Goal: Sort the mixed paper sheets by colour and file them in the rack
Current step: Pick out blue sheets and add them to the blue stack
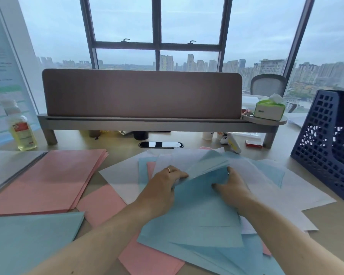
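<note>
Blue sheets (197, 225) were fanned out by the desk's (111, 140) near edge with both hands on them. The left hand (167, 181) was curled round their left edge, and the right hand (233, 185) pinched the right side, thumb on top. Long axis ran roughly near to far. Over at the near left corner sat the sorted blue stack (28, 241), so I'd say the left hand was closer. Behind that was the pink stack (48, 181), and the navy file rack (326, 147) stood way off at the right edge.
</note>
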`<state>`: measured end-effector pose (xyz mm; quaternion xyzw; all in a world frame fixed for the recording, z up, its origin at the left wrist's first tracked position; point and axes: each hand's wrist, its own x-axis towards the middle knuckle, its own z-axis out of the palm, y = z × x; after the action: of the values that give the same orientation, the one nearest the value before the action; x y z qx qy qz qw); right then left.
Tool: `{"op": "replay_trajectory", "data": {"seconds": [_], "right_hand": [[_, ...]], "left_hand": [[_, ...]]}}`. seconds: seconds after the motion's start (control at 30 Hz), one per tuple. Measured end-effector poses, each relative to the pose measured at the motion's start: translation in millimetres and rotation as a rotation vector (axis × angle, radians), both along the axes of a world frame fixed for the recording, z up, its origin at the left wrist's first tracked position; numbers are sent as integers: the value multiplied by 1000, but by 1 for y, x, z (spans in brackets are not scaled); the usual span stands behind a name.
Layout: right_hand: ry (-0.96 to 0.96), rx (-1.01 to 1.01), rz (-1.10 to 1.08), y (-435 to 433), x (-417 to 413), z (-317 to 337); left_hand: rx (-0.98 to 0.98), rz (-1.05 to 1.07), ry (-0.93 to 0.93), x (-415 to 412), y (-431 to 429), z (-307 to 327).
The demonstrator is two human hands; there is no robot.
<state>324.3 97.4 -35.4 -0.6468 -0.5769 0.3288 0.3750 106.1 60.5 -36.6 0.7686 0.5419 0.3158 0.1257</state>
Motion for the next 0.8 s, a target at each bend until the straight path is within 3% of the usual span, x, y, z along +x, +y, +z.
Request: {"op": "replay_trajectory", "data": {"seconds": [0.07,0.2,0.33,0.4,0.57,0.8], "right_hand": [[-14,-1,-6,1,-1,0],[-25,77,-39,6,-1,7],[400,97,25,11,-4,26],[516,188,80,10,-9,45],[438,487,154,-2,-22,93],[441,459,221,-19,-29,74]], "left_hand": [[24,36,-38,1,-1,0],[34,142,-342,-8,-1,14],[13,103,-791,-22,-2,40],[29,98,-937,-27,-3,54],[113,68,-975,-36,-1,77],[72,61,-961,-39,-15,71]]}}
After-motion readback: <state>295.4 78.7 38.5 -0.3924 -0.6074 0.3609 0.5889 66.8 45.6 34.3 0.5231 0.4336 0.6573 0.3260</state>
